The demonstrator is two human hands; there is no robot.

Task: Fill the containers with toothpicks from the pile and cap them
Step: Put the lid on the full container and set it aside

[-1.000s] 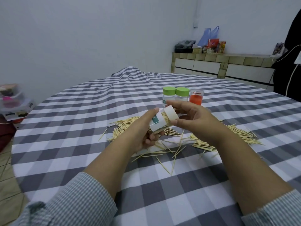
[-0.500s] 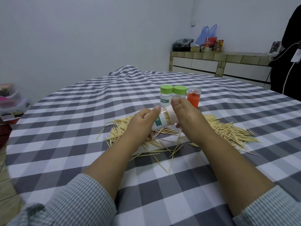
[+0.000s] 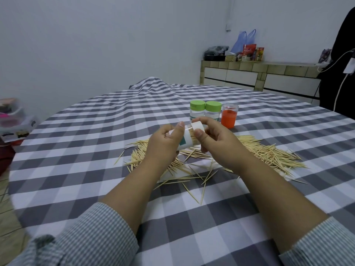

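Observation:
My left hand [image 3: 163,144] grips a clear container [image 3: 187,140] with a white and teal label, tilted above the table and packed with toothpicks. My right hand [image 3: 215,140] pinches the white cap [image 3: 197,125] at the container's mouth between thumb and fingers. Beneath both hands a wide pile of toothpicks [image 3: 269,154] lies spread over the checked cloth. Behind the hands stand two containers with green caps [image 3: 197,110] [image 3: 213,110] and a clear container with an orange inside [image 3: 229,117].
The round table carries a grey and white checked cloth [image 3: 96,150], bunched up at the far side. Loose toothpicks [image 3: 203,185] lie scattered toward me. A tiled counter [image 3: 259,73] with bags stands at the back right, and plastic boxes [image 3: 13,121] sit at the left.
My hands have lifted the container slightly and turned it more upright. My right hand's fingers have shifted round the white cap at its mouth.

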